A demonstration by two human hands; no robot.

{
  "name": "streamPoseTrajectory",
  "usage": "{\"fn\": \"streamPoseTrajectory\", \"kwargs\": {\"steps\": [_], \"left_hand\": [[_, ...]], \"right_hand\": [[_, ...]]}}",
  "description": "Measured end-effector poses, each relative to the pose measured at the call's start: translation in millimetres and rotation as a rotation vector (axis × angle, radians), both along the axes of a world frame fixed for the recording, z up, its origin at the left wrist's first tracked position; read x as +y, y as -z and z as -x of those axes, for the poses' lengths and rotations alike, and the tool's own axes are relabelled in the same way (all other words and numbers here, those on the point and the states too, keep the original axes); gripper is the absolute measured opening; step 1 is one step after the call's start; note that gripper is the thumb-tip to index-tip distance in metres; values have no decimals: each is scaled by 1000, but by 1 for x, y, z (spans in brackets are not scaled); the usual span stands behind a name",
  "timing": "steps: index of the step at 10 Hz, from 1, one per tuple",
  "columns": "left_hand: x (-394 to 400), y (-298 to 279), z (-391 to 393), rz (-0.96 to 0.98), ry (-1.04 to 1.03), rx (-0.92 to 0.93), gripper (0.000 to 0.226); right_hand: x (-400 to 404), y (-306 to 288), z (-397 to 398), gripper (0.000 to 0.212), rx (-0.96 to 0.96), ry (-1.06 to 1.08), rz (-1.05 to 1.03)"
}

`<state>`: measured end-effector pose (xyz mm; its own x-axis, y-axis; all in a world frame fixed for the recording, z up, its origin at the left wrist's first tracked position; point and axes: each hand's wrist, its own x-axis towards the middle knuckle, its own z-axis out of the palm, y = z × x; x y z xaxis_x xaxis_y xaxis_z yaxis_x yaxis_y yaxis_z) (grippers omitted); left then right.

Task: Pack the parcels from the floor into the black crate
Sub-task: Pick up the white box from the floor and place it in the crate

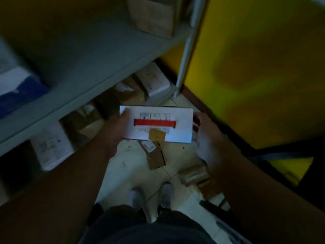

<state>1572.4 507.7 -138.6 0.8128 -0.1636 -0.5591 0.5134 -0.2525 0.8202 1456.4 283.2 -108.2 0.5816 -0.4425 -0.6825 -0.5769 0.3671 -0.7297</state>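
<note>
- Between both hands, above the floor: white parcel (156, 125), flat and oblong, red band across its face, a patch of brown tape at its near edge; held level, clear of the floor.
- Left hand (114, 131): grips the parcel's left end, thumb on top at the far corner, fingers underneath and out of sight.
- Right hand (205, 136): holds the parcel's right end, fingers curled round the edge; blurred.
- Floor (123, 166): pale tiles; a small brown parcel (154, 155) with a white label lies just below the held one; crumpled brown parcels (195, 173) lie nearer the right forearm.
- Grey shelf (88, 71), left: white and brown boxes (51, 145) ranged beneath it at floor level; a brown box (153, 14) on an upper level.
- Yellow wall (255, 59), right.
- Person's two feet (151, 196) on the tiles, bottom centre.
- Black crate: cannot be made out in this dim, blurred view.
</note>
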Motion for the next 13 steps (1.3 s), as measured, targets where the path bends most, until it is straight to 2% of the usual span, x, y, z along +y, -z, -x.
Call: {"fn": "streamPoseTrajectory", "kwargs": {"steps": [1,2,3,4,5,7,8,10,11,12,13], "left_hand": [[70,-30,30,57,-222,-71,19],[153,-52,68,126,-454,-76,26],[234,-64,123,154,-600,-104,47],[314,-73,193,149,-717,-92,62],[388,-78,278,152,-832,-84,86],[505,-81,418,199,-876,-109,40],[537,-79,444,188,-913,-104,53],[576,-54,440,116,-929,-93,59],[599,-34,430,29,-926,-40,48],[628,-3,419,-173,-783,19,27],[657,32,406,-291,-699,43,17]], "right_hand": [[57,-18,-13,32,-153,-193,165],[118,-24,-5,35,-293,-449,251],[190,-38,9,57,-430,-693,242],[270,-46,41,73,-477,-918,200],[357,-47,87,78,-530,-1088,219],[508,-37,184,47,-519,-1238,198],[550,-35,204,63,-468,-1281,205],[603,-13,186,84,-459,-1316,264],[629,4,172,82,-412,-1343,291],[653,27,168,64,-334,-1307,330],[673,60,171,60,-250,-1208,366]]}}
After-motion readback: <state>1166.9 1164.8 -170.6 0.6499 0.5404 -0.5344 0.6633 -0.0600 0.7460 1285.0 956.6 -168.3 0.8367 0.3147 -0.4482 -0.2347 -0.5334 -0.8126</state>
